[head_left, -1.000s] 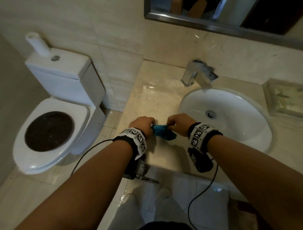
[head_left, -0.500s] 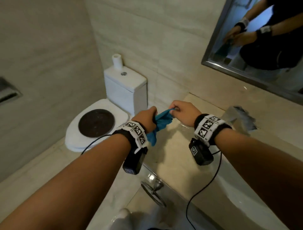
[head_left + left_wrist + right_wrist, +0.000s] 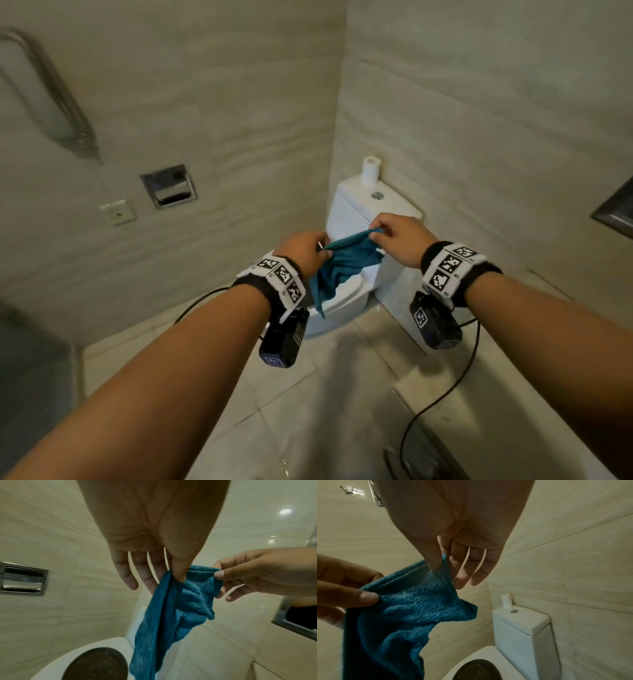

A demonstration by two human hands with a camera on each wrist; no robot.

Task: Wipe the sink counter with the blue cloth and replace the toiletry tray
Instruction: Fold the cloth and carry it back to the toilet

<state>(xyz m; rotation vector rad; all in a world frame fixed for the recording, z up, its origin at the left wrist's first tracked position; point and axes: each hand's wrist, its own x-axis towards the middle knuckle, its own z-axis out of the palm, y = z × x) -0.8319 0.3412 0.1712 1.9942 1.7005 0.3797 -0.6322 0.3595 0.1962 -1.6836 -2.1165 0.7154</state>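
Now, the cloth: the blue cloth (image 3: 342, 267) hangs in the air between both hands, in front of the toilet, well clear of any surface; its top edge is stretched between the two pinches and the rest droops in folds toward the left hand's side.
Left hand: the left hand (image 3: 303, 251) pinches one top corner of the cloth between thumb and forefinger; in the left wrist view the other fingers (image 3: 127, 574) hang straight and loose beside the fabric.
Right hand: the right hand (image 3: 400, 240) pinches the opposite corner between thumb and forefinger, the remaining fingers (image 3: 477, 566) relaxed and off the cloth.
Around: behind the cloth stands a white toilet (image 3: 346, 301) with a dark round cover (image 3: 96, 665) on its seat; its cistern (image 3: 522, 626) against the back wall carries a chrome flush button (image 3: 377, 195) and a white paper roll (image 3: 371, 170) upright on the lid's rear edge.
Left wall: a recessed steel paper holder (image 3: 169, 186), a small wall plate (image 3: 117, 212) beside it, a metal rail (image 3: 51, 99) above.
Right edge: a mirror frame corner (image 3: 615, 212); a strip of the marble counter (image 3: 507, 411) lies under the right forearm.
In the way: nothing blocks the cloth; it hides part of the toilet seat.
Change: a second ago both hands bunched the cloth low over the counter's front edge beside the basin; now it is raised and spread, and the view has swung left, losing basin and tap.
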